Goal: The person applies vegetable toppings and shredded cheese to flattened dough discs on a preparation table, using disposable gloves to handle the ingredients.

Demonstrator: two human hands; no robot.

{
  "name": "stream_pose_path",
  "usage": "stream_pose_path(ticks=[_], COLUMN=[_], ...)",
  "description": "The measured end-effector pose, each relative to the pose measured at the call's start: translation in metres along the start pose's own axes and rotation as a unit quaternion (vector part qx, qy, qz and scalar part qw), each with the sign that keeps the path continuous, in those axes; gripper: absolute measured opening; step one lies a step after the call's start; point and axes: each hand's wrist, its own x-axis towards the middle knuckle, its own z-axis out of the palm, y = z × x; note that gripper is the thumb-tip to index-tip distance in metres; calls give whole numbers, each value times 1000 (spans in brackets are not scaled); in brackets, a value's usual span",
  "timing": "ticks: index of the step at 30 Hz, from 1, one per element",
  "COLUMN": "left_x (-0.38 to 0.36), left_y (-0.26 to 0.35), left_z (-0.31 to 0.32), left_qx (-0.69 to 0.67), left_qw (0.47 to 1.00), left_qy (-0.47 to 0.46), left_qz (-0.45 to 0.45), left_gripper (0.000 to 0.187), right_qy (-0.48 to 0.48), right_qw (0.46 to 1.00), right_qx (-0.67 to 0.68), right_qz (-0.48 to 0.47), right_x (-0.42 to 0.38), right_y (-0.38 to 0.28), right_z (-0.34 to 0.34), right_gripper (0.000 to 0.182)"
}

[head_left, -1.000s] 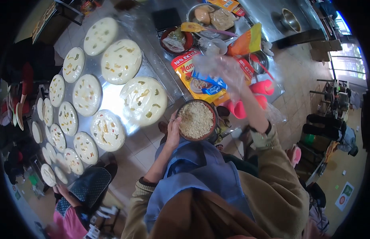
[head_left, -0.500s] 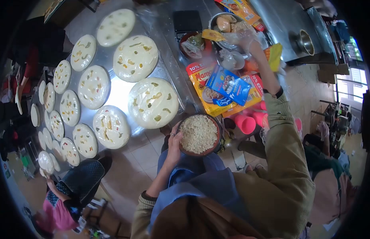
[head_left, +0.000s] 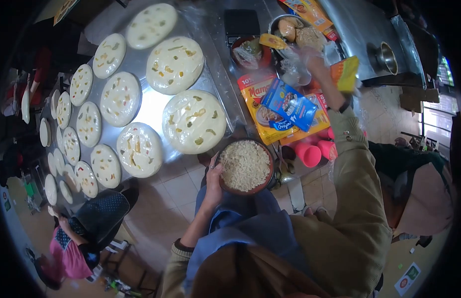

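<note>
My left hand [head_left: 213,183] grips the near-left side of a brown bowl [head_left: 248,191] full of pale crumbly mixture [head_left: 244,165], thumb at the rim and the other fingers mostly hidden. The bowl is close in front of my body, by the table edge. My right hand [head_left: 310,57] is stretched out over the far right of the table, smeared by motion. It is close to a clear plastic bag [head_left: 293,74] and a metal bowl [head_left: 273,24] holding lumps of food; I cannot tell whether it holds anything. Nearby lie a yellow packet [head_left: 273,41] and a yellow-orange bag [head_left: 345,74].
Large round pale dough discs [head_left: 194,121] with coloured strips cover the metal table on the left. Printed yellow and blue food pouches [head_left: 289,104], pink cups [head_left: 308,154], a black scale [head_left: 242,22] and a red-brown bowl [head_left: 264,58] crowd the right. A person [head_left: 74,253] works at lower left.
My right hand has shifted slightly down and right, uncovering more of the metal bowl's contents. The left hand still holds the brown bowl. At lower left, the person's hand has moved down from the dough discs.
</note>
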Motion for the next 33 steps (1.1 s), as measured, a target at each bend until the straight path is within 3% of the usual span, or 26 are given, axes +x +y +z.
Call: stream_pose_path(ticks=[2,4,5,6,8,9,10,12,14,16,18,21,24,27,33], left_x=[0,-3,-3,-4,-3,-5,-7,-10,-9,-16,-24,-43,-60,-86,-142], left_y=[-1,4,5,5,5,8,12,23,18,24,27,34,26,19,13], left_z=[-3,-4,-5,-7,-12,-12,-11,-9,-20,-24,-32,-41,-75,-114,-185], left_qx=[-5,12,11,10,20,22,23,6,-28,-32,-51,-24,-42,-52,11], left_qw=[1000,1000,1000,1000,999,999,998,998,998,996,994,989,984,982,967], left_qy=[-6,-5,0,5,23,33,42,28,5,18,20,58,82,91,144], left_qz=[7,11,11,10,31,38,45,56,63,76,92,138,155,156,210], left_gripper=[56,56,56,56,58,58,58,56,54,51,50,49,47,44,39], right_qy=[12,-93,-69,-46,14,-13,-40,-162,-225,-309,-199,-265,-235,-271,-231], right_qw=[998,990,992,991,996,983,960,862,844,861,915,925,919,907,860], right_qx=[-21,-45,-83,-120,84,182,276,478,482,357,234,110,148,179,263], right_qz=[-49,-98,-67,-35,-12,-26,-38,58,-70,-190,-262,-248,-280,-268,-372], right_x=[2,5,7,2,-20,-28,-36,-80,-117,-141,-172,-193,-219,-237,-266], right_y=[1,23,16,-22,-47,-65,-91,-183,-211,-258,-300,-362,-398,-444,-517], right_z=[-9,-18,-33,-94,-139,-158,-180,-251,-240,-251,-227,-227,-178,-182,-181], right_gripper=[25,21,24,27,36,38,40,34,35,40,48,56,60,53,33])
